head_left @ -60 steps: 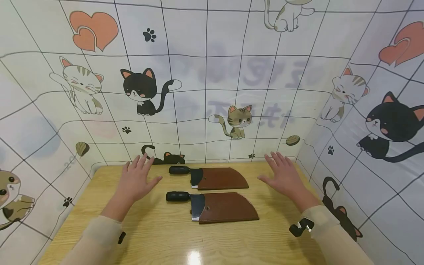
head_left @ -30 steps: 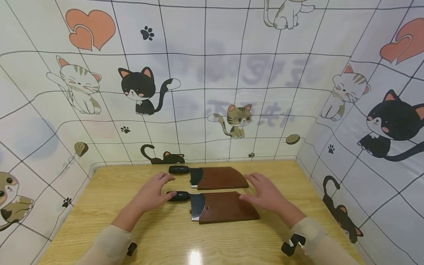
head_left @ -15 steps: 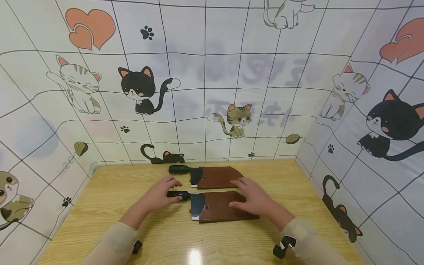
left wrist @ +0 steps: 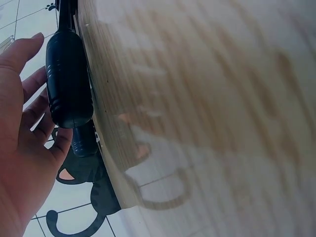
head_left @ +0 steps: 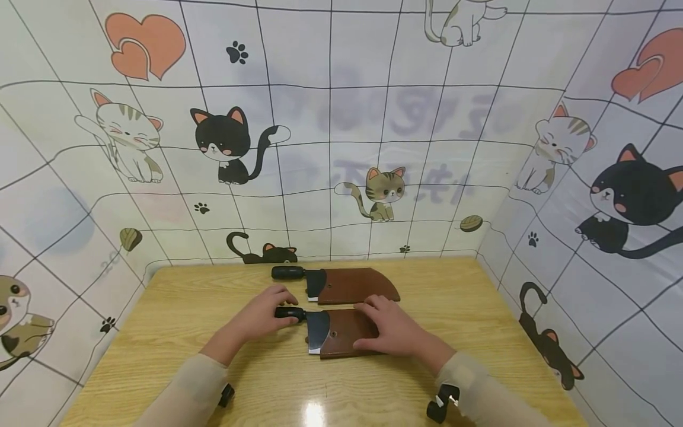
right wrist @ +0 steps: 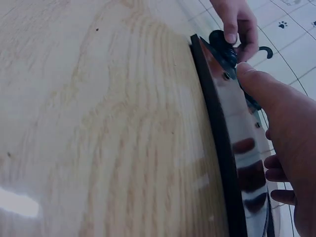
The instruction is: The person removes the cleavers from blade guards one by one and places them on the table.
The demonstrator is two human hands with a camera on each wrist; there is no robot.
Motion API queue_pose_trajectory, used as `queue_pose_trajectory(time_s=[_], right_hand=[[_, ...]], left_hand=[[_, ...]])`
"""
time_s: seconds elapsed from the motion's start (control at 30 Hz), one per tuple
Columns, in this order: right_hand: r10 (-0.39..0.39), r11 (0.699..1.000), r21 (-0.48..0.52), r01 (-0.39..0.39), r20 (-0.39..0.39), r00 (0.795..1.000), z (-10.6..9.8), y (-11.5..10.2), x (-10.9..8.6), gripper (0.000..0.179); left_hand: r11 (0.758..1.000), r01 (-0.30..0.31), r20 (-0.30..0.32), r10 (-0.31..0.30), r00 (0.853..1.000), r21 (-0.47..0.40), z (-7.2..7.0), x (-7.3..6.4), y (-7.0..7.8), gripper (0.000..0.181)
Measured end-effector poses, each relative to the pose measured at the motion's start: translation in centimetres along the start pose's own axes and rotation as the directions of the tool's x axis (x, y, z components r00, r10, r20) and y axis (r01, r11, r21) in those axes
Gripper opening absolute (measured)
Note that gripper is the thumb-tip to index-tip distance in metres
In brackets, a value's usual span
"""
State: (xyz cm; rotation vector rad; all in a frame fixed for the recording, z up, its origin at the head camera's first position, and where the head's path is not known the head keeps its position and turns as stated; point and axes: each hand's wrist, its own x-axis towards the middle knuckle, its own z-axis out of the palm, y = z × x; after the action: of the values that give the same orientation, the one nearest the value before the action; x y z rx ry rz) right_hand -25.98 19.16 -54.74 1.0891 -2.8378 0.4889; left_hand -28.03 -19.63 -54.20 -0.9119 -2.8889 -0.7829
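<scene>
Two cleavers with black handles lie flat, one behind the other, their blades in brown leather sheaths. My left hand (head_left: pixel 262 314) is around the near cleaver's handle (head_left: pixel 290 312), thumb on the near side and fingers on the far side. In the left wrist view the thumb stands apart from that handle (left wrist: pixel 69 81); whether the fingers touch it, I cannot tell. Loosely bent, my right hand (head_left: pixel 393 329) hovers over the right part of the near sheath (head_left: pixel 344 333), hiding its tip. The right wrist view has a gap between most fingers and the sheath (right wrist: pixel 232 106).
Behind the near cleaver, the far cleaver's sheath (head_left: pixel 354 286) lies parallel, close to the table's back edge. The wooden table (head_left: pixel 267 379) is enclosed by a cat-printed cloth wall (head_left: pixel 331 130). A small black device (head_left: pixel 441 403) is strapped at the right wrist.
Both hands have come inward from the table's sides, the left to the near cleaver's handle, the right leftward over its sheath. Neither cleaver has visibly moved.
</scene>
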Motion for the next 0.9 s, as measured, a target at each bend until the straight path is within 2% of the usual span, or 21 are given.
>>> queue_pose_trajectory(time_s=[0.17,0.5,0.9], right_hand=[[-0.028,1.000,-0.013,0.029,0.021,0.999,0.6,-0.6,0.5,0.089],[-0.016,0.999,-0.028,0.019,0.076,0.997,1.2,-1.7,1.3,0.101],[-0.011,0.993,-0.112,0.026,0.129,0.992,2.5,-1.8,1.7,0.120]], left_hand=[[1.000,0.015,0.012,-0.015,1.000,0.002,0.3,0.2,0.0,0.032],[0.999,0.026,0.031,-0.027,0.999,0.035,0.4,0.6,0.1,0.031],[0.998,0.045,0.090,-0.049,0.995,0.053,0.6,0.9,0.0,0.031]])
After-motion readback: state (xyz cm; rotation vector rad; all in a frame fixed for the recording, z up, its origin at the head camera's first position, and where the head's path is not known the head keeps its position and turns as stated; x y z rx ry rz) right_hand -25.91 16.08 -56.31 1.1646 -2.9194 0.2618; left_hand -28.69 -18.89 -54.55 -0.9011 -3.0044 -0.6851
